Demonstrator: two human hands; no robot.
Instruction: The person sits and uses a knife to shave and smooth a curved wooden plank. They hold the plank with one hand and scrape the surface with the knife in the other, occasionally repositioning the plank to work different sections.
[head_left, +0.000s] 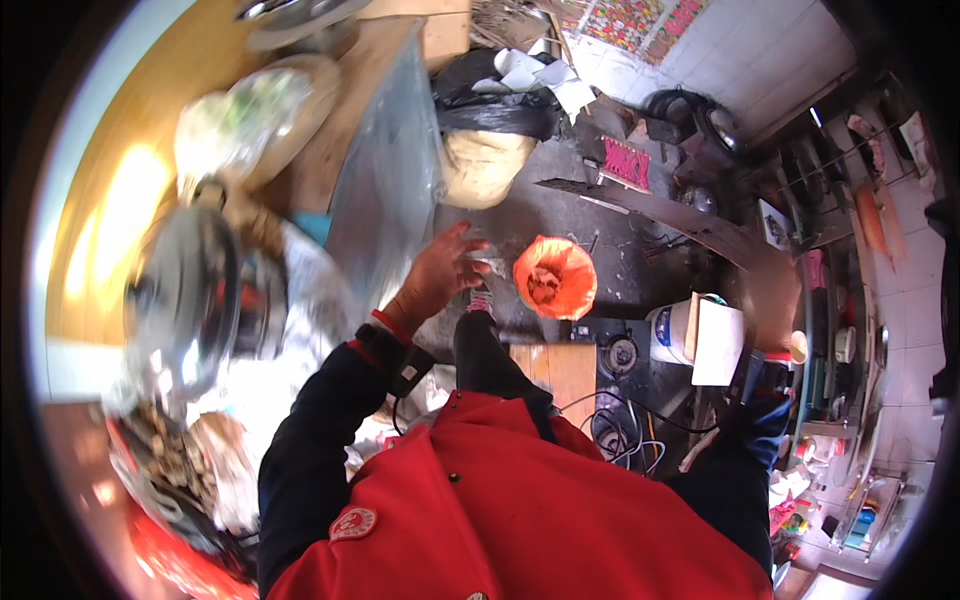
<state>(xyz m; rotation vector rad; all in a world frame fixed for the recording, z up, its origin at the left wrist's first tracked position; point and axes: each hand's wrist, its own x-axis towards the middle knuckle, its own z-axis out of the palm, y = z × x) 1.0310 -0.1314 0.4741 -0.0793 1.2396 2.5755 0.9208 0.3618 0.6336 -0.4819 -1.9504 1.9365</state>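
My left hand (444, 271) is held out over the floor, its fingers apart and nothing in them. To its right stands a small bin lined with an orange plastic bag (574, 262), with some refuse at the bottom. My right hand (772, 296) is blurred at the far right, beside the wall shelves. The end of a long dark board (660, 214) meets it in the picture; I cannot tell whether the fingers grip that board. Below the right hand, a white bucket (670, 334) has pale flat pieces (718, 343) leaning on it.
A pale sack (486, 169) topped with black plastic stands ahead. Plastic sheeting (390, 150) hangs down a wooden cabinet on the left, near a lidded pot (184, 292). Looped cables (619, 435) lie near a gas burner (621, 354). Shelves (844, 300) line the right wall.
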